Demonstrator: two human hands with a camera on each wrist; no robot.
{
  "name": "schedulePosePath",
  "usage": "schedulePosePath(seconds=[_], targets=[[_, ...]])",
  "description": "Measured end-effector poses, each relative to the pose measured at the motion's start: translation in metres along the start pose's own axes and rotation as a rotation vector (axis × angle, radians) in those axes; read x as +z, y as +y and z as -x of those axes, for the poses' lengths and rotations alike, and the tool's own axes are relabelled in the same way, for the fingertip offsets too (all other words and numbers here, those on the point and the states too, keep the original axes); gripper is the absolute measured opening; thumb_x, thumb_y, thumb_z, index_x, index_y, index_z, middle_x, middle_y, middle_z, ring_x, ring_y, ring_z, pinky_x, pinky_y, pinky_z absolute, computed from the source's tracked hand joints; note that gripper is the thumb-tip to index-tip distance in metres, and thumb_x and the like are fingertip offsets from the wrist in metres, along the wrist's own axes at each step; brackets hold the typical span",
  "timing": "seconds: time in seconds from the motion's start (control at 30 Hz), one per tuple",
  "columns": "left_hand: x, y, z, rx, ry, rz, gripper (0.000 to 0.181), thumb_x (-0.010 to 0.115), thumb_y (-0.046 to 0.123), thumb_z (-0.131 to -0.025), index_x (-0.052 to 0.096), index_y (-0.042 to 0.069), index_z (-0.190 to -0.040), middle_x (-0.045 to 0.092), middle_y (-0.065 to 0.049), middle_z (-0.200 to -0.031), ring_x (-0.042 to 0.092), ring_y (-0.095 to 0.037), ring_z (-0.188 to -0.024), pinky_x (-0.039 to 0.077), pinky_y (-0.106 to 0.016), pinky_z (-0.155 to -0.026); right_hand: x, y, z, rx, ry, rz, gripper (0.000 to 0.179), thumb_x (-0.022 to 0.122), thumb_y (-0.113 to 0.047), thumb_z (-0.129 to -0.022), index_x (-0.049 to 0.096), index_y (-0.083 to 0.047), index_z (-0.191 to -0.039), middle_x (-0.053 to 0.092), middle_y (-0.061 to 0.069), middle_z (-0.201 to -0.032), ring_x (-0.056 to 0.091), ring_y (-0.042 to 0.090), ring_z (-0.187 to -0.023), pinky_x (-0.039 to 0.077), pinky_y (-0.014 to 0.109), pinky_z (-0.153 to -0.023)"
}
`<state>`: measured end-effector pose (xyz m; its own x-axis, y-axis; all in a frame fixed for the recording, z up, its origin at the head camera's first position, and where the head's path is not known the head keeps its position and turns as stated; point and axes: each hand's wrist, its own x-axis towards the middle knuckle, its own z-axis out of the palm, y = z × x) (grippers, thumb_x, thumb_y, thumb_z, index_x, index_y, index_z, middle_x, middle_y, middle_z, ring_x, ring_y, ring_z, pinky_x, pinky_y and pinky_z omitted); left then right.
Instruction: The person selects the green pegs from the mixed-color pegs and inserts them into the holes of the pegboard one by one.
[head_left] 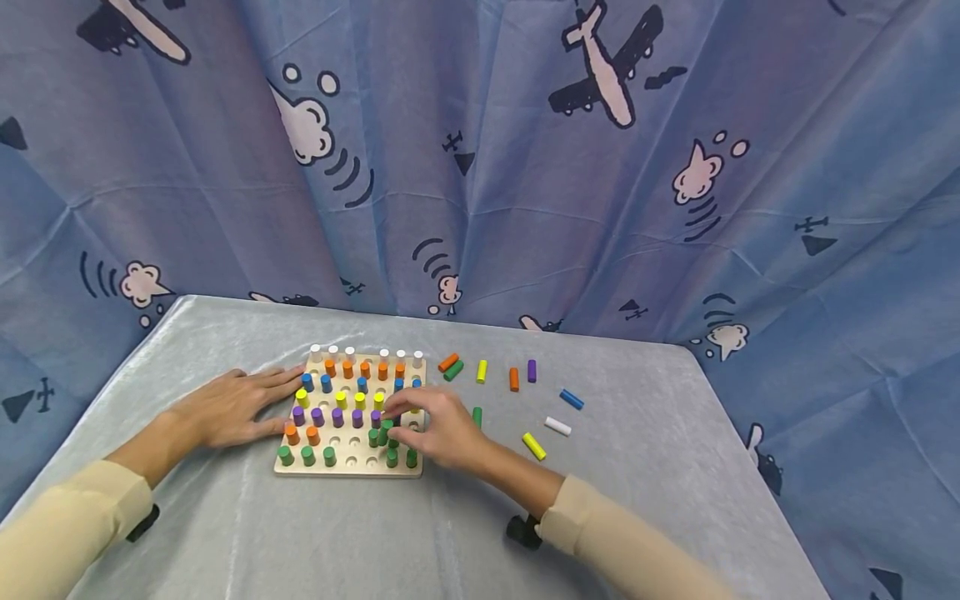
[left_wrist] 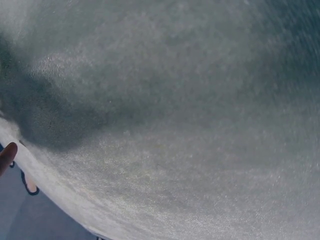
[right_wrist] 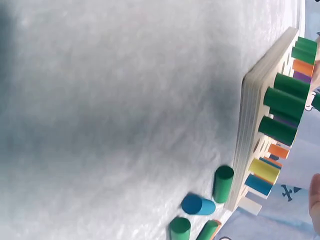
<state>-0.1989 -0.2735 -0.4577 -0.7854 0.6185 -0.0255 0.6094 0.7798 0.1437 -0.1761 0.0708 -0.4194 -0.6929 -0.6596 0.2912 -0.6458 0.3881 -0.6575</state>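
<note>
A wooden pegboard point(head_left: 348, 476) lies on the table with rows of coloured pegs standing in it. My left hand point(head_left: 227, 406) rests flat at the board's left edge, fingers straight and fingertips right at the side. With thumb and fingers, my right hand point(head_left: 437, 427) pinches a green peg point(head_left: 385, 431) over the right front part of the board. In the right wrist view this green peg point(right_wrist: 316, 101) shows at the right edge, above the standing pegs. Near it stand other green pegs point(head_left: 373, 437) and a row of purple pegs point(head_left: 337, 417). The right hand hides some holes.
Right of the board lie loose pegs: an orange peg point(head_left: 513, 379), a purple peg point(head_left: 532, 371), a blue peg point(head_left: 572, 399), a white peg point(head_left: 557, 426), a yellow peg point(head_left: 534, 446) and several others. A patterned curtain point(head_left: 510, 208) hangs behind the grey-covered table point(head_left: 645, 467).
</note>
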Motion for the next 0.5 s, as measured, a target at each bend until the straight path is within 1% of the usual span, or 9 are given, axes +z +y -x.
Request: schedulePosePath(seconds=[0.27,0.37,0.5], targets=[[0.0,0.0,0.0,-0.005,-0.003,-0.002,0.074,0.049,0.057,-0.099,0.044,0.004,-0.15,0.036,-0.013,-0.158,0.043,-0.041,-0.137,0.044,-0.063,-0.095,0.013,-0.001,-0.001,-0.001,-0.032,0.026,0.031,0.082,-0.009,-0.083,0.071,-0.006,-0.112,0.075,-0.003,-0.102,0.066,0.001,-0.098,0.044,0.031,-0.1],[0.0,0.0,0.0,-0.005,-0.002,-0.002,0.073,0.049,0.057,-0.099,0.044,0.005,-0.15,0.036,-0.014,-0.158,0.043,-0.041,-0.137,0.044,-0.063,-0.095,0.018,0.0,0.0,0.021,-0.04,0.026,0.031,0.082,-0.008,-0.083,0.071,-0.006,-0.112,0.076,-0.003,-0.101,0.066,0.0,-0.098,0.043,0.033,-0.101],[0.001,0.0,0.0,-0.007,-0.005,-0.001,0.073,0.049,0.057,-0.099,0.043,0.005,-0.15,0.035,-0.014,-0.158,0.042,-0.042,-0.137,0.043,-0.064,-0.095,0.023,0.002,0.001,0.056,-0.06,0.034,0.03,0.081,-0.01,-0.084,0.071,-0.008,-0.111,0.075,-0.004,-0.1,0.063,0.0,-0.103,0.041,0.033,-0.103]])
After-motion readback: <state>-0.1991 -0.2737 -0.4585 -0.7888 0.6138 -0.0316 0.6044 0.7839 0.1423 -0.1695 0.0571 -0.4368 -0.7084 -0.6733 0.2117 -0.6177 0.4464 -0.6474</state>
